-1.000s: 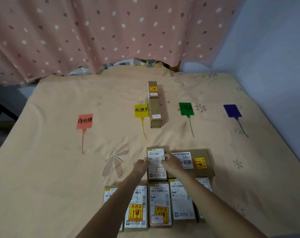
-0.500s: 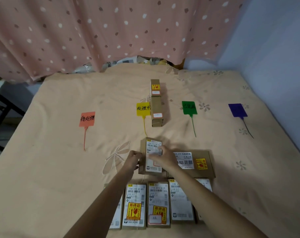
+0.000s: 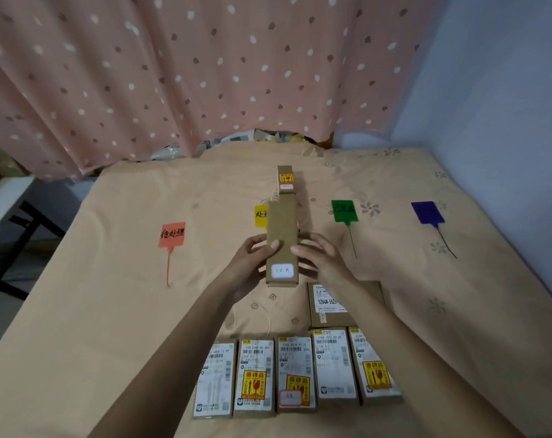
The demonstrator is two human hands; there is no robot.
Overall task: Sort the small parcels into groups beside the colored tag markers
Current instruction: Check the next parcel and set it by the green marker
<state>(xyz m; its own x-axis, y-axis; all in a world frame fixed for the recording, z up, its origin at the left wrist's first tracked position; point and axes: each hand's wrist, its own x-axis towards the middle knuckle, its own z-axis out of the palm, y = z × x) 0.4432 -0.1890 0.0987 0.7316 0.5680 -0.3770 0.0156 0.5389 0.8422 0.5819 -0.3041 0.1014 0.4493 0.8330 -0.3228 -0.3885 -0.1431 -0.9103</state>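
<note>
A long brown parcel (image 3: pixel 282 240) is held above the middle of the bed (image 3: pixel 110 311) between the left hand (image 3: pixel 252 263) and the right hand (image 3: pixel 319 259), the fingers of both closed on its sides. The yellow tag (image 3: pixel 260 215) is partly hidden behind it. Five parcels (image 3: pixel 295 373) are lined along the near edge.

One head-worn camera, looking forward and down over a bed.

The wide-angle view sits above the near edge of the bedsheet (image 3: pixel 110 311) and faces the far curtain (image 3: pixel 205 74) and the wall (image 3: pixel 496 105) at right. Both forearms reach in from the bottom edge, close to the lens; the row of boxes (image 3: pixel 295 374) lies nearest, the coloured tags (image 3: pixel 344 210) farther off. No second view exists.
</note>
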